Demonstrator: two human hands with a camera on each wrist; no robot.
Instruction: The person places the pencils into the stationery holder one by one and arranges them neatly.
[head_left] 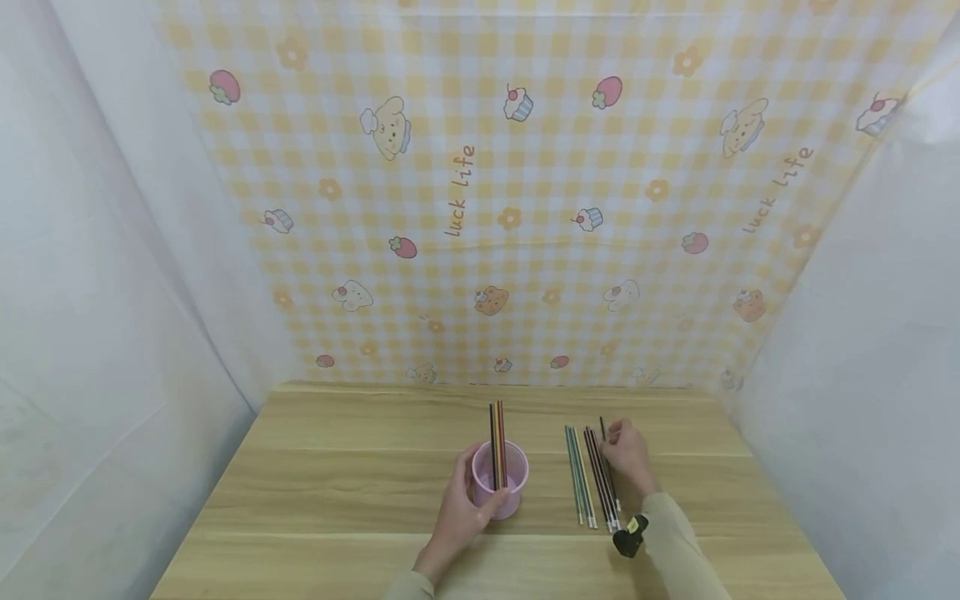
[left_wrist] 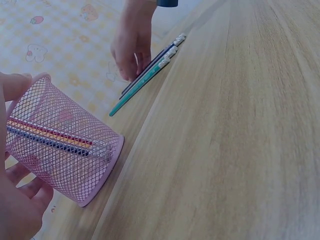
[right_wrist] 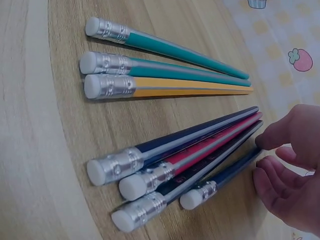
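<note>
My left hand (head_left: 459,512) holds a pink mesh pencil cup (left_wrist: 65,165), thumb on one side and fingers curled round the other. The cup stands on the table with several pencils (head_left: 498,442) upright in it, eraser ends down. To the right, my right hand (head_left: 628,457) pinches the far end of a dark blue pencil (right_wrist: 230,170) between thumb and fingers. Right beside that pencil lie a navy pencil (right_wrist: 200,130), a red pencil (right_wrist: 215,145) and a dark pencil (right_wrist: 212,160), close together with white erasers toward me.
Two teal pencils (right_wrist: 175,50) and a yellow pencil (right_wrist: 190,87) lie between the cup and the darker pencils. All rest on a wood-grain table (head_left: 337,492). A yellow checked cloth (head_left: 555,167) hangs behind, with white sheets (head_left: 112,333) at the sides.
</note>
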